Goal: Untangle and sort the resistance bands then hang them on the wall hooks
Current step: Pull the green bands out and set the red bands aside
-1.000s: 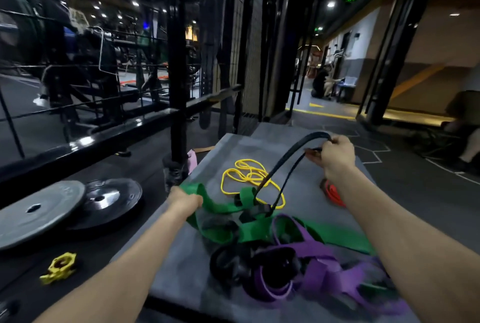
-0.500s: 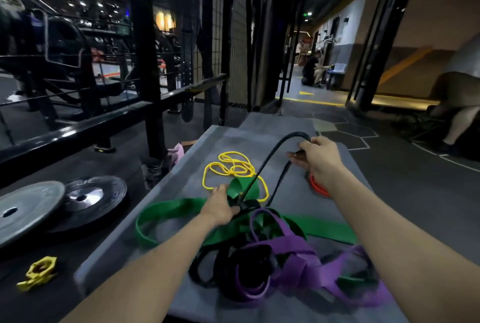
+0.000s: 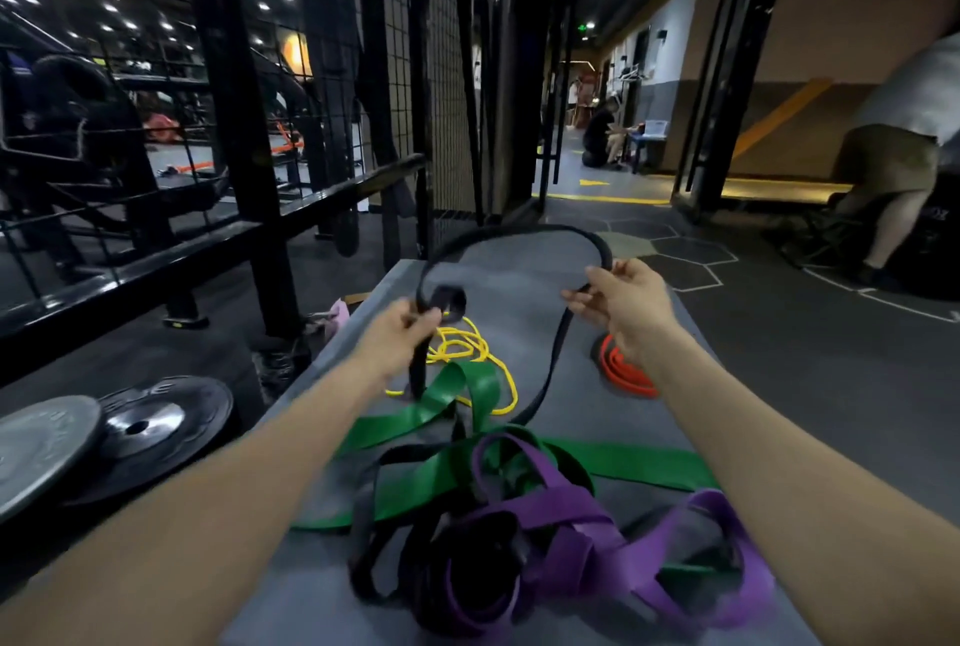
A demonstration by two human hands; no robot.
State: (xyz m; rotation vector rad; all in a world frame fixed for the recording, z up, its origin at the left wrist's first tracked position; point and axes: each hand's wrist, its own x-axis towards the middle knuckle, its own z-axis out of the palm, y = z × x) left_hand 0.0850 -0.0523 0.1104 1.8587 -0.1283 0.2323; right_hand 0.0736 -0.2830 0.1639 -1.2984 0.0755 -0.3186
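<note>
Had the black band (image 3: 511,232) up off the bench (image 3: 545,328), arched in a loop between both hands. Left hand (image 3: 402,333) clamped on one side of it, grip closed tight, with the band dropping straight down from there into the pile. Right hand (image 3: 626,305) pinched on the other side, fingers (image 3: 576,305) together around the strap, which ran down from that grip toward the same heap. Still knotted at the near end of the bench: green band (image 3: 644,466) spread wide and flat, purple band (image 3: 566,510) looped over it, more black strap mixed in underneath. Yellow band (image 3: 460,349) lay in loose coils just beyond the green one, under the left hand. Orange band (image 3: 621,375) coiled by itself near the right wrist, apart from the tangle. Two weight plates (image 3: 130,432) sat on the floor to the left of the bench. Couldn't make out any hooks, too dark over by the wire grid (image 3: 441,73).
</note>
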